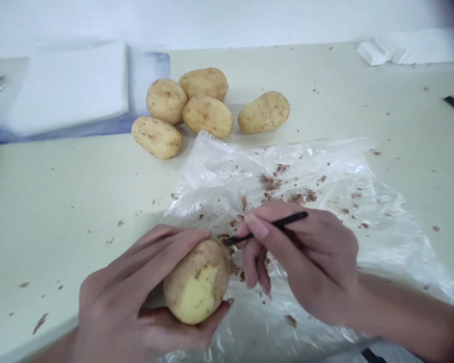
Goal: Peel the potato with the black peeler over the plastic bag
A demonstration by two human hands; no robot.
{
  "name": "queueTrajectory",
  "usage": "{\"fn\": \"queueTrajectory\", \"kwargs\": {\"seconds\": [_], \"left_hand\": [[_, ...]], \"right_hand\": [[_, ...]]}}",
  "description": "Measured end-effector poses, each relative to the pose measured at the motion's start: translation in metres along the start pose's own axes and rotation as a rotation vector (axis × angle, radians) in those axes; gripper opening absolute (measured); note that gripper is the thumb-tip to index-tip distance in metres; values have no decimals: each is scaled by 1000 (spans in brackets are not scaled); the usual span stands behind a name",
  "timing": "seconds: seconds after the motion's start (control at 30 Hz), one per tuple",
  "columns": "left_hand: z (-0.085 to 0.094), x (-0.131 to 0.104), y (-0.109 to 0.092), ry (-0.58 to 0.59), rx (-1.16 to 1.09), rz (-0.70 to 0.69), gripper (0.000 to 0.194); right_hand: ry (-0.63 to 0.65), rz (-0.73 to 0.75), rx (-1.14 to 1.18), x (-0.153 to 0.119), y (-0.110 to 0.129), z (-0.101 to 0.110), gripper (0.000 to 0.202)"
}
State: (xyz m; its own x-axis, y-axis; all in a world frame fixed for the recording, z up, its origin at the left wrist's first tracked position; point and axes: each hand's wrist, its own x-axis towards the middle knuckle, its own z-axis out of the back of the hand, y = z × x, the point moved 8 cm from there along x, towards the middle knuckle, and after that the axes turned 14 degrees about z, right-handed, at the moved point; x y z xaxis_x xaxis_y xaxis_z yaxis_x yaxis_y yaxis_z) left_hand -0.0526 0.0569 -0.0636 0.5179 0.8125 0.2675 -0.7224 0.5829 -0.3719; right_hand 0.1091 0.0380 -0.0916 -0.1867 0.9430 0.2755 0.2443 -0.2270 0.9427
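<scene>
Potato (197, 283) sits clasped in the left hand (126, 290), right hand (312, 254) pinching a slim black tool (288, 220)

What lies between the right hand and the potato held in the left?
In the head view, the front end of the thin black tool, angled toward the potato, and brown scraps on the clear plastic sheet.

An indoor work area, whether kitchen or other room cannot be told: a smooth, pale green counter (34, 201) against a plain white wall (249, 20), 6 rounded, tan-skinned potatoes (199, 290), and a crinkled, clear plastic sheet (340, 161) strewn with small brown scraps (270, 182).
</scene>
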Motion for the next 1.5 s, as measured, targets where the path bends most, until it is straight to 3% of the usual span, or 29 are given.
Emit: {"fn": "queueTrajectory", "kwargs": {"seconds": [0.1, 0.23, 0.3, 0.4, 0.57, 0.63, 0.73, 0.83, 0.87, 0.93, 0.97, 1.07, 1.17, 1.23, 1.4, 1.5], "left_hand": [[0, 0, 0, 7, -6, 1, 54], [1, 2, 0, -17, -15, 0, 52], [3, 3, 1, -35, -26, 8, 49], [1, 2, 3, -3, 4, 1, 50], [0, -1, 1, -30, 2, 22, 50], [-1, -2, 2, -39, -34, 69, 44], [-4, -5, 3, -32, -51, 81, 53], [-2, -7, 6, -67, -125, 115, 51], [-1, -6, 11, -79, -178, 192, 46], [3, -4, 11, -104, -193, 199, 42], [1, -1, 10, -73, -140, 198, 39], [1, 2, -7, -37, 23, -32, 54], [1, 4, 1, 5, -13, 39, 54], [2, 2, 0, -14, -22, 15, 53], [-3, 1, 1, -12, 19, 18, 58], [-1, 3, 2, -14, 12, 30, 55]], "right_hand": [[-24, -22, 99, 0, 1, 1, 32], [126, 50, 8, 2, 10, -13, 30], [56, 79, -78, 3, 10, -6, 29], [-69, 64, -21, 2, 6, 5, 27], [114, 108, 2, 2, 13, -10, 27], [70, 100, -69, 3, 10, -5, 29], [-37, 63, -5, 3, 5, 3, 31], [82, 91, 88, 3, 11, -11, 27], [117, 98, 52, 2, 12, -14, 27], [179, 144, -3, 1, 15, -18, 29], [84, 120, -30, 2, 13, -9, 28], [-37, 33, -19, 1, 4, 4, 31], [70, 59, 78, 2, 8, -7, 31], [144, 80, 25, 4, 10, -14, 32], [-56, 49, -32, 5, 5, 5, 32], [10, 39, 81, 3, 6, -3, 32]]}}
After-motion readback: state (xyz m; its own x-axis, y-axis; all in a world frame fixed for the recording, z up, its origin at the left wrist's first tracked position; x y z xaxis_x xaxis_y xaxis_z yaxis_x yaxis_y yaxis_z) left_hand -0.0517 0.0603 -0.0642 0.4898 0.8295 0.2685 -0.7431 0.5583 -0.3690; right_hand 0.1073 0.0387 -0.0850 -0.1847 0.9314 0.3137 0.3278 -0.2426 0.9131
